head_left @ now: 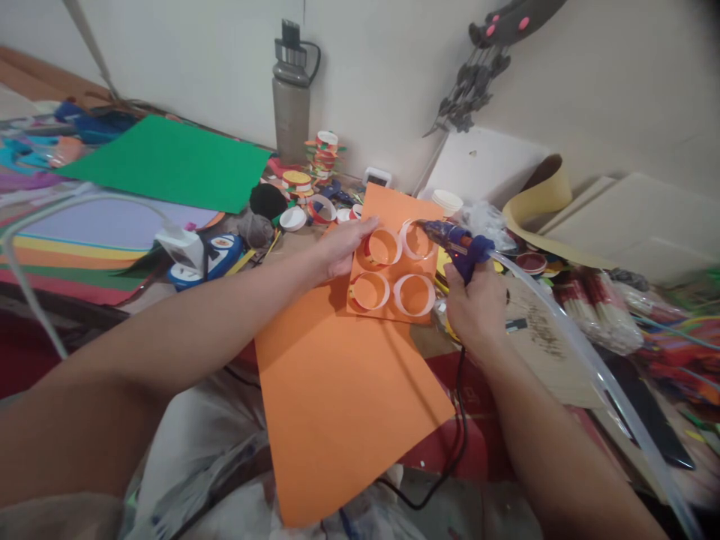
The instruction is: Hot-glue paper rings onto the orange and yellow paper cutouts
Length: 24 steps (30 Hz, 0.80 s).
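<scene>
Rings (431, 298) on card (388, 202) | glue gun (471, 253) right | bottle (291, 109) behind (by wall (376, 82))

The hot-glue gun (470, 256) looks plastic, its glue stick (585, 358) glossy, the orange paper (343, 397) over the table's (298, 242) near edge matt.

At the upper left of the frame you have a green sheet (174, 161) above coloured paper (90, 247), with a charger (181, 249) and power strip (229, 249) at centre left, a bottle (291, 112) at upper centre, bagged sticks (593, 307) at centre right and a black slab (646, 412) at lower right.
</scene>
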Motion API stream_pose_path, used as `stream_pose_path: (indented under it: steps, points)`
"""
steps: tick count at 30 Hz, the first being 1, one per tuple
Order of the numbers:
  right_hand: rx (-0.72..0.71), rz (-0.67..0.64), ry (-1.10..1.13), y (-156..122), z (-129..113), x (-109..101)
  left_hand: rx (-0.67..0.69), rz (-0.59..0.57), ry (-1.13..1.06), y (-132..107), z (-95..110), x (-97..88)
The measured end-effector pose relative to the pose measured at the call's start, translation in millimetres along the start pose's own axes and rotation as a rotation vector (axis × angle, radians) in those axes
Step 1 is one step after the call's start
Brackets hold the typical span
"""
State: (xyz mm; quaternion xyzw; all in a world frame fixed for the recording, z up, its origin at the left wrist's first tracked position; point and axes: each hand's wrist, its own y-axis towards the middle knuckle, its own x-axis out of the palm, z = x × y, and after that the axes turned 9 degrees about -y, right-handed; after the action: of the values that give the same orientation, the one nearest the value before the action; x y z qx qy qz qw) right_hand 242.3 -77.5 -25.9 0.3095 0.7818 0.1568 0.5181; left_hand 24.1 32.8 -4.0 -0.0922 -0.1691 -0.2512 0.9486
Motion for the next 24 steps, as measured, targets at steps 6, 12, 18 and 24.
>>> stream_pose_path:
  steps: [6, 12, 18, 24]
  points:
    - [0.020, -0.030, -0.175, 2.3, -6.3, -5.2, -0.076, 0.047, -0.344, 0.7, 1.6, 1.3]
    - [0.063, -0.072, -0.349, 1.5, -15.5, -9.9, -0.002, 0.048, -0.438, 3.9, -0.1, 0.9]
    - [0.042, -0.109, -0.350, -0.2, -19.3, -13.3, 0.056, 0.028, -0.439, 10.3, -1.6, -5.4]
    - [0.081, -0.094, -0.267, 0.7, -17.5, -15.7, 0.101, 0.001, -0.404, 15.9, -5.6, -12.1]
